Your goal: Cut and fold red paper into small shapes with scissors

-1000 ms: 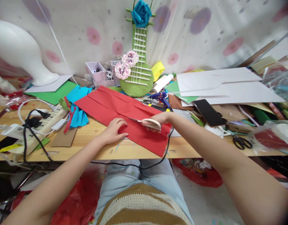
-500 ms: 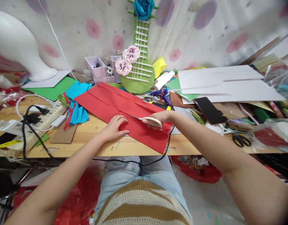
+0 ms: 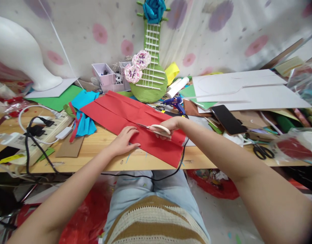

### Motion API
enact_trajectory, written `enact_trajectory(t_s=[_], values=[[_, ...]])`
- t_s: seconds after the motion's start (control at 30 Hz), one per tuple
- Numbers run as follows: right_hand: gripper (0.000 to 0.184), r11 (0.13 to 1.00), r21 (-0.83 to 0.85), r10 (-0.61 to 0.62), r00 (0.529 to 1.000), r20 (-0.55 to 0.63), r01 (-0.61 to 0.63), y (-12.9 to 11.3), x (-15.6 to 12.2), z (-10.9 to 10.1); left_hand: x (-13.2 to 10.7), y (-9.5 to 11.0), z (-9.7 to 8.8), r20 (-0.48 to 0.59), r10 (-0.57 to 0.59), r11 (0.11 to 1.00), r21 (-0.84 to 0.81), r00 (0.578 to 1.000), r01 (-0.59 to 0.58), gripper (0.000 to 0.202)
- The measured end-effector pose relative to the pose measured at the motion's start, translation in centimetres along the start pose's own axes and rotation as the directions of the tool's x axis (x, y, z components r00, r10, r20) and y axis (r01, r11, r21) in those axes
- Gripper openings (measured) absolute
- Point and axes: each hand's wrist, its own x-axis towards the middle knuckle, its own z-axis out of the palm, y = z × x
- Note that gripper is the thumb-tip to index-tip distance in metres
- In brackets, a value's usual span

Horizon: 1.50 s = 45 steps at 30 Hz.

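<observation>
A long sheet of red paper [image 3: 115, 107] with creases lies slantwise across the wooden table. My left hand [image 3: 125, 140] rests on its lower edge, thumb apart from the fingers, pressing it down. In my right hand [image 3: 168, 127] is a pair of scissors with white handles [image 3: 161, 128], fingers wrapped round the loops. The blades point left over the middle of the sheet, close to my left fingertips. Whether the lower blade is under the paper I cannot tell.
Behind stands a green guitar-shaped craft piece [image 3: 149, 84]. Right of it are a blue glue gun [image 3: 175, 103], a black phone [image 3: 228, 119], white boards [image 3: 260, 95] and black scissors [image 3: 263, 151]. On the left are a power strip [image 3: 50, 130] and blue crepe paper [image 3: 86, 112].
My right hand and the white-handled scissors have shifted slightly left and up along the red paper. The left hand stays at nearly the same spot.
</observation>
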Motion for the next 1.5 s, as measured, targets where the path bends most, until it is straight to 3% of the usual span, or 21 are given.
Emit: enact_trajectory(t_s=[0.37, 0.53, 0.8, 1.0, 1.5], values=[[0.061, 0.998, -0.055, -0.039, 0.997, -0.067, 0.036, 0.4, 0.5, 0.7, -0.1, 0.0, 0.3, -0.010, -0.033, 0.999, 0.017, 0.999, 0.033, 0.046], [0.064, 0.999, -0.031, -0.032, 0.986, -0.164, 0.027, 0.9, 0.6, 0.7, 0.0, 0.1, 0.2, -0.006, -0.050, 0.999, 0.013, 0.999, 0.050, 0.046], [0.062, 1.000, -0.020, 0.013, 0.998, -0.059, -0.014, -0.2, 0.2, 0.3, -0.1, 0.3, 0.1, -0.012, -0.042, 0.999, 0.007, 0.999, 0.042, 0.045], [0.054, 0.998, -0.048, 0.031, 0.996, -0.079, -0.035, -1.2, 0.1, 0.2, -0.1, 0.1, 0.1, -0.002, -0.044, 0.999, -0.011, 0.999, 0.044, 0.045], [0.057, 0.998, -0.067, -0.026, 0.994, -0.111, 0.019, -0.3, 0.7, 0.3, -0.1, 0.3, 0.1, -0.018, -0.039, 0.999, -0.001, 0.999, 0.039, 0.043]])
